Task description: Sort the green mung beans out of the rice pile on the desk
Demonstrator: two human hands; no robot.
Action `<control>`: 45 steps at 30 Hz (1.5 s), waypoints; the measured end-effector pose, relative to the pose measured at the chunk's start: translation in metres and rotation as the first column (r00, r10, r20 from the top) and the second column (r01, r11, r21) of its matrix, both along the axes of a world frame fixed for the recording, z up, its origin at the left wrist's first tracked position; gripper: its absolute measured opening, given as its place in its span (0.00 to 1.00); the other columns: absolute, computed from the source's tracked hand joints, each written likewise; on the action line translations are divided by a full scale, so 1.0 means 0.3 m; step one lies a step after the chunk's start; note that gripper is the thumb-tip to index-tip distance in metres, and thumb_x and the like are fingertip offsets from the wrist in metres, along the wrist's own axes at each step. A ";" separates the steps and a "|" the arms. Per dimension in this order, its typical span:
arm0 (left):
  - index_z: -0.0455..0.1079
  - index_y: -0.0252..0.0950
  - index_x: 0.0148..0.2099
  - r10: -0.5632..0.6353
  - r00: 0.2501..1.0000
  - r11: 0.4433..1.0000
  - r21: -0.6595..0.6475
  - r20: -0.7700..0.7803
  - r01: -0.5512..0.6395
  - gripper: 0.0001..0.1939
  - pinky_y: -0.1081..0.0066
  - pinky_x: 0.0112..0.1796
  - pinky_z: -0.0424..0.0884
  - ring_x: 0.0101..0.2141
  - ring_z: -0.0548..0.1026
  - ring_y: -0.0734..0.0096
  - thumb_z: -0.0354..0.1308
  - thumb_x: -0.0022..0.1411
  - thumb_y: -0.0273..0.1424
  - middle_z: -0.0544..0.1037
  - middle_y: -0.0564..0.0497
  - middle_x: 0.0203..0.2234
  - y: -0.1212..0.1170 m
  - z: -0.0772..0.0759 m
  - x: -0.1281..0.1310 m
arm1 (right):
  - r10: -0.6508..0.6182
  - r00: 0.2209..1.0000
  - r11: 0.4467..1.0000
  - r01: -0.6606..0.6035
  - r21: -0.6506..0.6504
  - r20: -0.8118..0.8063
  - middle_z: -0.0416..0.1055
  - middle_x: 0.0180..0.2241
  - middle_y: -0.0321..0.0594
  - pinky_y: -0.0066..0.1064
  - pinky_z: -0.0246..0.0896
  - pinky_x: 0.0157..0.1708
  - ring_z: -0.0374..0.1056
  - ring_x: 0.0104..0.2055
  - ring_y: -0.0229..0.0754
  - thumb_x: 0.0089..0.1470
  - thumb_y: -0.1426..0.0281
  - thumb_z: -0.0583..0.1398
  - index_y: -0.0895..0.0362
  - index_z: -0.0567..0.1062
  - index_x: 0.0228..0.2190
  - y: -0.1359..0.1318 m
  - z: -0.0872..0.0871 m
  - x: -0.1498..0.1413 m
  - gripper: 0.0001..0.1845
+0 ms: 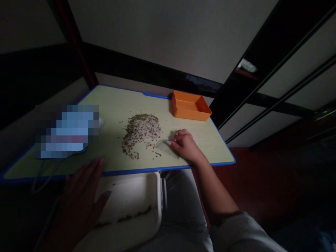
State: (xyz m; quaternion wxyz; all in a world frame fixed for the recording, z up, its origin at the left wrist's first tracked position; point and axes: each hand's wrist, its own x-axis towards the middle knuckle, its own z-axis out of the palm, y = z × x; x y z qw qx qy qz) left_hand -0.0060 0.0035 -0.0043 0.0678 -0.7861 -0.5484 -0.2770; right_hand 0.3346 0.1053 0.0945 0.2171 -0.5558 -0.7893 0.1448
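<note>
My right hand [185,143] rests low over the table, its thumb and fingers closed on a clear, see-through piece with a curved edge [166,146]. Its exact kind I cannot make out. Just left of this piece lies a loose heap of small grains [143,129], dark greenish ones mixed with pale pinkish ones. A few stray grains lie by the clear edge. My left hand [84,192] has its fingers stretched out at the table's front edge, partly over a white tray [159,196], and holds nothing that I can see.
Blue trim edges the pale table [112,101]. An orange open box [193,113] stands at the back right. Inside the white tray, below the table's front, runs a line of dark grains [133,214]. A blurred-out bluish object [70,133] with a cable lies at left.
</note>
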 end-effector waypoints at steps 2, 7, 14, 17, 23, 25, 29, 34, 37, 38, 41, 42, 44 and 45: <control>0.37 0.46 0.75 0.001 1.000 1.000 -0.004 0.019 -0.001 0.36 0.34 0.61 0.63 0.66 0.62 0.41 0.40 0.68 0.42 0.63 0.37 0.68 -0.001 -0.003 -0.002 | 0.011 1.000 1.000 -0.011 -0.005 -0.013 0.69 0.32 0.39 0.38 0.54 0.47 0.61 0.43 0.45 0.61 0.67 0.66 0.57 0.71 0.23 0.000 -0.002 0.004 0.16; 0.38 0.45 0.75 -0.011 1.000 1.000 -0.008 0.020 0.011 0.36 0.33 0.61 0.63 0.66 0.62 0.41 0.40 0.68 0.42 0.63 0.37 0.68 -0.002 -0.009 -0.006 | -0.007 0.998 1.000 0.007 0.003 -0.070 0.70 0.33 0.40 0.39 0.55 0.48 0.63 0.44 0.45 0.60 0.68 0.66 0.56 0.70 0.22 0.001 -0.013 0.030 0.17; 0.37 0.44 0.75 -0.013 1.000 1.000 -0.007 0.005 0.013 0.36 0.30 0.59 0.64 0.66 0.63 0.38 0.39 0.69 0.42 0.63 0.34 0.68 -0.005 -0.005 -0.001 | -0.059 0.996 0.998 0.060 0.025 -0.063 0.71 0.34 0.41 0.39 0.56 0.49 0.64 0.44 0.46 0.59 0.68 0.67 0.56 0.71 0.22 0.006 -0.024 0.033 0.16; 0.37 0.43 0.75 -0.015 1.000 1.000 -0.001 -0.003 0.015 0.36 0.32 0.59 0.64 0.66 0.63 0.39 0.39 0.69 0.42 0.63 0.35 0.68 -0.005 -0.003 -0.002 | -0.038 0.997 0.999 0.041 0.030 -0.074 0.72 0.34 0.41 0.40 0.56 0.49 0.64 0.44 0.46 0.59 0.69 0.67 0.56 0.70 0.22 0.006 -0.022 0.021 0.16; 0.37 0.43 0.75 -0.014 1.000 1.000 0.000 -0.005 0.014 0.35 0.35 0.62 0.62 0.67 0.61 0.42 0.38 0.69 0.42 0.62 0.35 0.68 -0.010 -0.006 -0.008 | -0.017 0.997 1.000 0.019 0.025 -0.070 0.71 0.34 0.40 0.39 0.56 0.48 0.64 0.44 0.45 0.59 0.69 0.67 0.56 0.70 0.22 0.001 -0.015 0.009 0.16; 0.36 0.43 0.75 -0.017 1.000 1.000 -0.001 -0.004 0.017 0.36 0.34 0.62 0.62 0.67 0.60 0.41 0.39 0.69 0.42 0.61 0.35 0.69 -0.011 -0.007 -0.008 | 0.004 0.998 1.000 -0.002 0.020 -0.068 0.72 0.35 0.40 0.39 0.55 0.49 0.64 0.44 0.45 0.59 0.69 0.67 0.56 0.71 0.23 -0.001 -0.012 0.006 0.16; 0.35 0.45 0.75 -0.024 0.999 0.999 -0.040 0.022 0.025 0.36 0.30 0.60 0.62 0.67 0.60 0.39 0.38 0.68 0.41 0.61 0.35 0.69 -0.013 -0.001 -0.004 | 0.025 0.997 1.000 -0.024 0.020 -0.066 0.72 0.35 0.40 0.39 0.54 0.48 0.64 0.44 0.45 0.59 0.68 0.67 0.56 0.71 0.22 -0.001 -0.012 0.003 0.16; 0.35 0.49 0.75 -0.017 0.998 0.997 -0.072 0.065 0.022 0.36 0.29 0.61 0.60 0.67 0.60 0.38 0.40 0.68 0.41 0.60 0.37 0.69 -0.014 0.010 0.004 | 0.013 0.997 0.998 -0.008 0.061 -0.079 0.72 0.34 0.40 0.40 0.54 0.48 0.64 0.44 0.46 0.59 0.69 0.67 0.56 0.72 0.23 0.004 -0.022 0.001 0.15; 0.34 0.50 0.75 -0.016 0.998 0.996 -0.085 0.060 0.021 0.37 0.28 0.61 0.59 0.67 0.60 0.38 0.40 0.68 0.41 0.60 0.37 0.69 -0.014 0.015 0.005 | 0.008 0.998 0.997 -0.003 0.071 -0.065 0.72 0.34 0.41 0.40 0.55 0.48 0.64 0.44 0.46 0.59 0.69 0.67 0.56 0.72 0.23 0.005 -0.023 -0.004 0.15; 0.33 0.51 0.75 -0.013 0.998 0.996 -0.089 0.056 0.018 0.37 0.28 0.61 0.60 0.67 0.60 0.37 0.40 0.68 0.41 0.60 0.37 0.69 -0.014 0.017 0.006 | 0.008 0.998 0.997 -0.004 0.072 -0.056 0.72 0.34 0.41 0.40 0.55 0.48 0.64 0.44 0.46 0.60 0.69 0.67 0.56 0.72 0.23 0.006 -0.022 -0.007 0.15; 0.32 0.52 0.75 -0.007 0.999 0.996 -0.091 0.048 0.012 0.37 0.28 0.60 0.61 0.67 0.60 0.37 0.40 0.68 0.42 0.60 0.38 0.69 -0.012 0.021 0.008 | 0.005 1.000 0.997 -0.004 0.077 -0.021 0.72 0.36 0.42 0.40 0.54 0.47 0.64 0.45 0.47 0.61 0.67 0.67 0.56 0.73 0.24 0.009 -0.014 -0.015 0.15; 0.32 0.52 0.75 -0.007 0.999 0.996 -0.091 0.049 0.011 0.37 0.28 0.60 0.61 0.67 0.60 0.37 0.40 0.68 0.42 0.60 0.38 0.69 -0.012 0.022 0.009 | 0.006 1.000 0.997 -0.005 0.075 -0.006 0.72 0.36 0.42 0.40 0.54 0.47 0.64 0.45 0.47 0.61 0.65 0.67 0.56 0.74 0.24 0.011 -0.011 -0.018 0.15; 0.31 0.53 0.75 0.000 0.998 0.996 -0.093 0.056 0.006 0.37 0.27 0.60 0.61 0.66 0.61 0.37 0.40 0.68 0.42 0.60 0.38 0.69 -0.011 0.023 0.010 | 0.008 1.000 0.997 -0.010 0.072 0.023 0.73 0.37 0.43 0.40 0.54 0.47 0.64 0.46 0.48 0.61 0.64 0.67 0.56 0.74 0.24 0.015 -0.004 -0.023 0.16; 0.31 0.53 0.75 -0.001 0.998 0.995 -0.095 0.057 0.007 0.37 0.27 0.60 0.61 0.66 0.61 0.37 0.39 0.68 0.42 0.60 0.38 0.69 -0.010 0.024 0.010 | 0.011 0.999 0.997 -0.014 0.071 0.035 0.73 0.37 0.43 0.40 0.54 0.46 0.64 0.46 0.48 0.61 0.63 0.66 0.56 0.74 0.25 0.017 0.000 -0.025 0.16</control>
